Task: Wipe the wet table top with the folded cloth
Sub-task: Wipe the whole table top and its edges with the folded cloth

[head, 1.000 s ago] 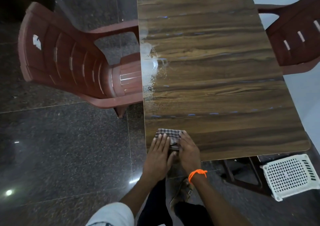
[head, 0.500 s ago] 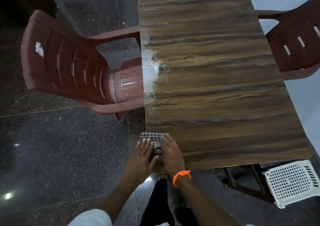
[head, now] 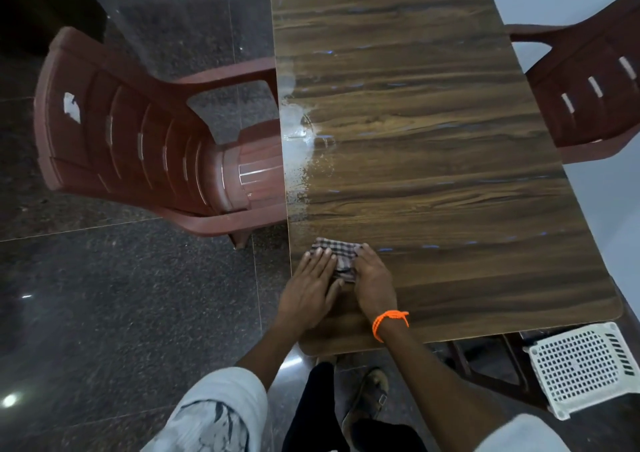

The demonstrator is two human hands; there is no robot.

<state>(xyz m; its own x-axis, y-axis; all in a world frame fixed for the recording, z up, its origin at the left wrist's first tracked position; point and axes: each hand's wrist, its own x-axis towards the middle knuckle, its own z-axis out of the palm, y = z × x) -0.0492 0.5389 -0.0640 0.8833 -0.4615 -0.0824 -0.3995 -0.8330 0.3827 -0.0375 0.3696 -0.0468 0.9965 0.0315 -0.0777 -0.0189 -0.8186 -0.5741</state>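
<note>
The folded checked cloth (head: pixel 337 256) lies flat on the wood-grain table top (head: pixel 433 160), close to the table's left edge and near its front end. My left hand (head: pixel 310 287) presses flat on the cloth's left part. My right hand (head: pixel 372 280), with an orange band on the wrist, presses on the cloth's right part. Only the cloth's far strip and middle show between the hands. A whitish wet patch (head: pixel 299 146) shines along the left edge, farther up the table, apart from the cloth. Thin wet streaks (head: pixel 429 246) glint across the boards.
A red-brown plastic chair (head: pixel 138 146) stands against the table's left edge, beside the wet patch. A second chair (head: pixel 595 88) stands at the right side. A white perforated stool (head: pixel 581 368) sits on the floor by the front right corner. The floor is dark polished stone (head: pixel 121 295).
Both hands slid the cloth left to the table's edge, then back right and a little farther up the table. The wet patch looks the same.
</note>
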